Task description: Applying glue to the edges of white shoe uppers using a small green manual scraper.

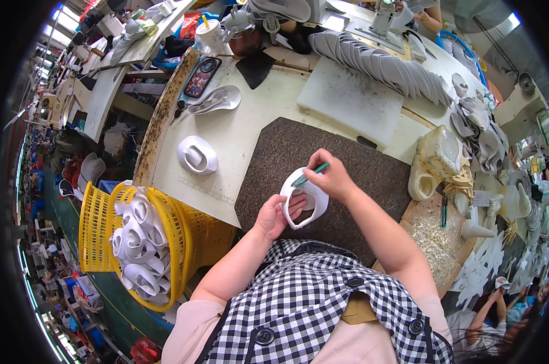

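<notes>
- You had one white shoe upper piece [305, 206] in hand, and one more white piece [197, 155] lay alone on the pale worktable [250, 121], well apart to your left.
- One green pen [309, 174], one phone [202, 77] and one long fanned row of grey-white pieces [383, 64] were on the bench; the pieces in that row were too many to count.
- The yellow basket [98, 224] beside the table, at your left, held a heap of white pieces [138, 242], curled and overlapping; I could not count them.
- The piece you held was white, curved into an open loop with a hollow middle, and sat over the dark speckled mat [347, 158], just in front of your chest.
- Your left hand [274, 215] was curled around the piece's lower left edge, fingers inside the loop.
- Your right hand [332, 179] was pinched closed around the pen, whose tip touched the piece's top rim.
</notes>
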Tool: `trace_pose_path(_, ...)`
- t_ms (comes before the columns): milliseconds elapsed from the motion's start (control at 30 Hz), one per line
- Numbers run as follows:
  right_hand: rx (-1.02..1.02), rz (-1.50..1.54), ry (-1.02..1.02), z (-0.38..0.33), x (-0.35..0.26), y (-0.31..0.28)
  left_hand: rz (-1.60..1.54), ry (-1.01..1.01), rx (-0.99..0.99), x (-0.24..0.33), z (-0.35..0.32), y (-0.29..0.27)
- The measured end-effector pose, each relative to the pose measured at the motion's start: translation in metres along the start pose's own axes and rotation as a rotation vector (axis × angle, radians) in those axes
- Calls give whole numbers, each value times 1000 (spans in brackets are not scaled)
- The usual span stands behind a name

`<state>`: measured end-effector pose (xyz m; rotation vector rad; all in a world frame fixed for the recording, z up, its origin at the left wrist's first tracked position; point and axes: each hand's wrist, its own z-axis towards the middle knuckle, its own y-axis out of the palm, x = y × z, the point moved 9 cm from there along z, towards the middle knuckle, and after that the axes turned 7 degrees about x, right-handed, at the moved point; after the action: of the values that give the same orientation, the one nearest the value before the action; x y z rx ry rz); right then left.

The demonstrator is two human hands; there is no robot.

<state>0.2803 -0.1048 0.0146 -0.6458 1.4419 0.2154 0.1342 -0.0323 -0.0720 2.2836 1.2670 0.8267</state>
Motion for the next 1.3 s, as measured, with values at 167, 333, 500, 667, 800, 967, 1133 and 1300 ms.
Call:
trace_pose_path(167, -8, -277, 52, 14, 10, -16, -24, 32, 50, 2, -2, -1)
trace_pose_path(333, 32, -1, -7, 12, 11, 16, -13, 16, 53, 3, -1, 5)
trace_pose_path(500, 365, -106, 7, -41, 30, -39, -91, 34, 90, 0, 0, 0)
trace_pose_path(667, 450, -16, 106, -105, 42, -69, -48, 19, 77, -1, 1, 8)
trace_pose_path(800, 748, 228, 106, -136, 31, -152, 84, -34, -46, -2, -15, 31)
trace_pose_path(967, 1173, 74, 67, -178, 22, -262, 89, -66, -194, 1, -25, 63)
trace_pose_path(1133, 1108, -39, 95, -169, 44, -273, 199, -111, -240, -5, -13, 78)
trace_pose_path(1300, 1141, 9, 208, -178, 60, -293, 329, -120, -205, -10, -5, 72)
